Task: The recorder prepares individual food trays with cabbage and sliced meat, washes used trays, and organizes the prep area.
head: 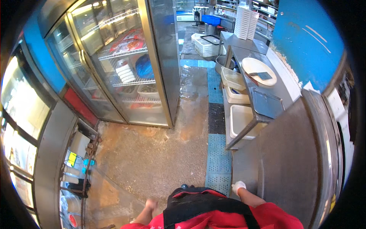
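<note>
My left hand (151, 204), bare and slightly blurred, hangs over the brown floor (151, 160) at my side. Its fingers cannot be made out, and nothing shows in it. A white glove covers my right hand (239, 187), which is low beside the steel side of a cabinet or counter (248, 169). The fingers there look curled, but their inner side is hidden. Whether that hand touches the steel, I cannot tell. Ahead of me stands a glass-door refrigerator (171, 86) with food packs and a blue bag (145, 66) on wire shelves.
On the right, a steel table (278, 94) carries a round white board (251, 64) with a scraper (264, 75), a metal tray (267, 103) and stacked white containers (243, 25). Plastic bins (237, 117) sit beneath. Blue perforated mats (218, 154) line the walkway. Low shelving (84, 183) runs along the left.
</note>
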Available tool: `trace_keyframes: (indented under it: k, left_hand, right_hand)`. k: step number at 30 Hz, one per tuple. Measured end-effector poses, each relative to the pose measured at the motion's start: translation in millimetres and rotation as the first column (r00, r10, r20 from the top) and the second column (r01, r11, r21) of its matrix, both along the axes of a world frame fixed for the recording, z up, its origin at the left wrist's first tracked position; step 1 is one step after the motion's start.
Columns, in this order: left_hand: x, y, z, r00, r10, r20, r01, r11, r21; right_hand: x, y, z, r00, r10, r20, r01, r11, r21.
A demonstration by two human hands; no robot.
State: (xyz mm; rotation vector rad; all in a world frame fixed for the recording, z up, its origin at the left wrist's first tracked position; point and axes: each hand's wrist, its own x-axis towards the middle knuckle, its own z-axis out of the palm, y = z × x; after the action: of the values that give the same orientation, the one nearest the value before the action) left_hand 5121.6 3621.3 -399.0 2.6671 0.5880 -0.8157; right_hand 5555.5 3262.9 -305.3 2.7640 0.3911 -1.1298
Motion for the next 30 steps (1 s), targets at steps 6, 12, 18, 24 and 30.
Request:
trace_keyframes:
  k: [6, 12, 18, 24, 30]
  left_hand:
    - [324, 188, 89, 0.555, 0.781, 0.287, -0.614, 0.617, -0.491]
    - [489, 253, 85, 0.631, 0.718, 0.294, -0.574, 0.687, -0.446]
    - [448, 289, 25, 0.748, 0.626, -0.219, -0.635, 0.580, -0.510]
    - [620, 363, 37, 0.666, 0.718, -0.205, -0.695, 0.496, -0.520]
    - [770, 472, 36, 0.557, 0.801, -0.221, -0.748, 0.367, -0.553]
  right_hand:
    - [92, 43, 2, 0.773, -0.413, -0.482, 0.479, 0.877, 0.017]
    - [215, 94, -123, 0.928, -0.010, -0.372, 0.023, 0.999, 0.030]
    - [421, 332, 2, 0.964, -0.048, -0.262, 0.144, 0.922, 0.360]
    - [590, 490, 0, 0.706, 0.679, 0.202, -0.706, 0.652, 0.276]
    - [729, 529, -77, 0.926, 0.377, 0.028, -0.318, 0.737, 0.596]
